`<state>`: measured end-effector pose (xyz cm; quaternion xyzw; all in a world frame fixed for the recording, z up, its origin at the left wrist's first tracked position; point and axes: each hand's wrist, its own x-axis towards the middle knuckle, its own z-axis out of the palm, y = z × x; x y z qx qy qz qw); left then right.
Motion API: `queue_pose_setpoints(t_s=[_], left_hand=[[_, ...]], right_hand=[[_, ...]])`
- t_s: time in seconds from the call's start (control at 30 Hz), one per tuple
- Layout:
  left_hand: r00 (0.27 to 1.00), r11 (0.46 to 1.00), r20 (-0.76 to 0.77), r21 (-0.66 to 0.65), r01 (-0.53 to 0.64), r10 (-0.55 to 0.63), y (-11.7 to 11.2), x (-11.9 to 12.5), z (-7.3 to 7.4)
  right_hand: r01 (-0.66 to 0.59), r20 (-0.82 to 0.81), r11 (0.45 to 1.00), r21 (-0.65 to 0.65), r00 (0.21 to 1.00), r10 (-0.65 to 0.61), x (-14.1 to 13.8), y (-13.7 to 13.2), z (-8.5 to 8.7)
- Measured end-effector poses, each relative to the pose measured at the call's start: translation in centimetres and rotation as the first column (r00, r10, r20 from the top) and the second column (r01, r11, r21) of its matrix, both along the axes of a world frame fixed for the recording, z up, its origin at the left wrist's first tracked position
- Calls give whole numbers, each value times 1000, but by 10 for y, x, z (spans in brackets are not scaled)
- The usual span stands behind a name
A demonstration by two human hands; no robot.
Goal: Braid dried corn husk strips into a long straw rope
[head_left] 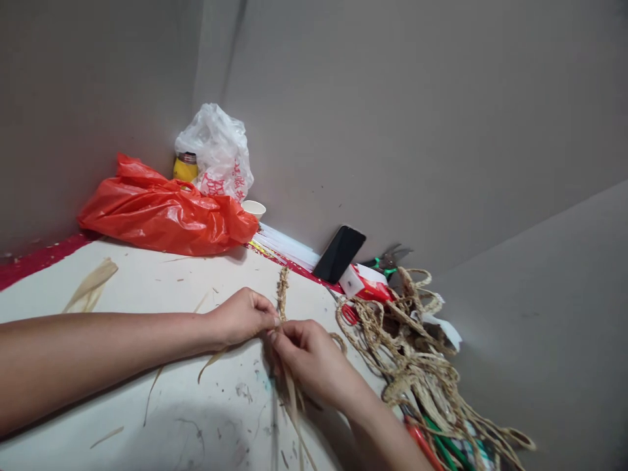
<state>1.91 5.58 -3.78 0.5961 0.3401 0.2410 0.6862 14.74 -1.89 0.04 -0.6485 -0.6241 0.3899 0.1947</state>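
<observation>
My left hand (245, 317) and my right hand (311, 360) meet at the middle of the white table, fingertips close together. Between them runs a braided straw cord (282, 291), its finished-looking plait pointing away from me. Both hands pinch the cord at its lower end. Loose straw strands (293, 399) hang from under my right hand toward the near edge. The exact grip of the fingertips is partly hidden by the hands themselves.
A heap of braided cord (407, 353) lies on the right, with red-handled scissors (349, 314) and pliers (387, 261) by it. A phone (339, 254) leans at the back. A red plastic bag (167, 216), white bag (213, 144) and cup (254, 209) stand by the wall.
</observation>
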Motion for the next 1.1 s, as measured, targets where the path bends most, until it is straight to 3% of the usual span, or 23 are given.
queue_pose_setpoints(t_s=[0.1,0.23,0.33,0.4,0.47,0.57,0.63,0.7,0.77,0.87,0.97,1.03,1.1], left_hand=[[1000,1000,-7,-7,-31,31,-1,0,-1],[999,997,19,-68,-34,35,-4,0,1],[1000,992,-1,-127,-27,28,-6,-1,5],[999,989,-5,-147,-36,36,-7,-1,8],[999,986,22,-162,-35,39,-7,-1,10],[998,977,47,-212,-34,45,-3,-2,11],[998,965,51,-259,-29,43,-1,-3,12],[997,948,76,-317,-7,33,0,-4,12],[992,932,121,-362,12,34,1,-5,12],[969,924,243,-380,45,53,1,-5,10],[949,934,315,-343,97,17,0,-4,9],[960,943,282,-322,89,5,0,-4,9],[974,952,222,-303,35,35,-1,-4,9]], right_hand=[[-19,264,989,144,964,-20,-10,-8,-7],[-119,589,964,239,807,-47,-21,-13,-9],[-177,697,961,213,717,-23,-30,-15,-8],[-194,713,962,190,701,0,-34,-17,-4],[-236,634,958,164,769,81,-32,-21,4],[-237,285,957,166,941,183,-14,-22,19],[-18,55,966,260,998,4,4,-15,25],[233,-99,912,336,972,-212,18,-4,23],[322,-278,923,213,925,-259,21,8,13],[320,-559,945,-71,772,-303,8,19,-5],[257,-669,922,-290,634,-387,-8,20,-11],[185,-664,906,-381,627,-408,-10,18,-7],[150,-621,898,-413,675,-398,-6,15,-2]])
